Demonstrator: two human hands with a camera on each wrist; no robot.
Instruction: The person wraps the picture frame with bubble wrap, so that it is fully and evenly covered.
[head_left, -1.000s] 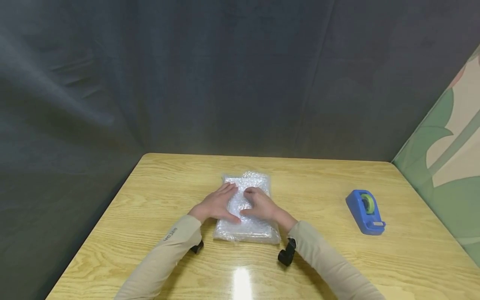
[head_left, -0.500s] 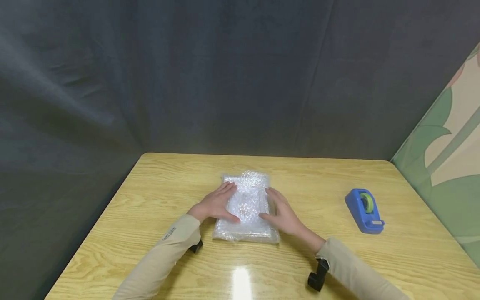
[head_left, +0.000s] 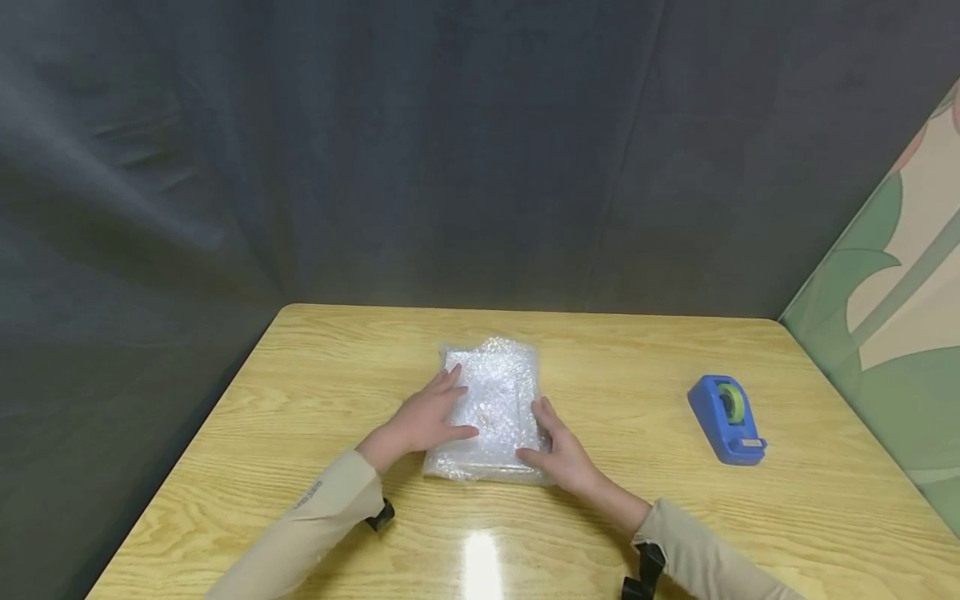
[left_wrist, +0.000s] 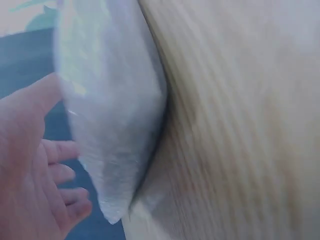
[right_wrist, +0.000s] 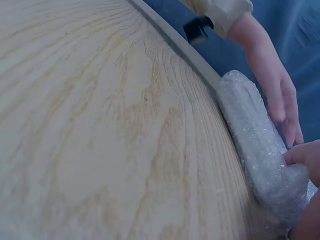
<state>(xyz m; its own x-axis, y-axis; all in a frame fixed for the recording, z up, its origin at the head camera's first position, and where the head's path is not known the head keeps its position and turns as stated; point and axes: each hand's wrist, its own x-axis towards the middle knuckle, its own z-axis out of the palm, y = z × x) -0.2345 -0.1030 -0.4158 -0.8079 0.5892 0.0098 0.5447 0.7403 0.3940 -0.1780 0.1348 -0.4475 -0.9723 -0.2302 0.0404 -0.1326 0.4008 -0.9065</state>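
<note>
A flat rectangular package in clear bubble wrap lies on the table in front of me; what is inside cannot be made out. Over its left side is my left hand, fingers spread and thumb pointing across the top. In the left wrist view this hand has relaxed fingers beside the wrapped package. My right hand is at the package's right edge, thumb over the top and fingers along the side. The right wrist view shows only part of that hand, touching the bubble wrap.
A blue tape dispenser with a green roll stands on the right of the wooden table. A dark curtain hangs behind the table. At the right is a panel with a leaf pattern.
My right hand has moved from the middle of the package to its right edge. The left hand has shifted slightly to the left. The package has hardly moved.
</note>
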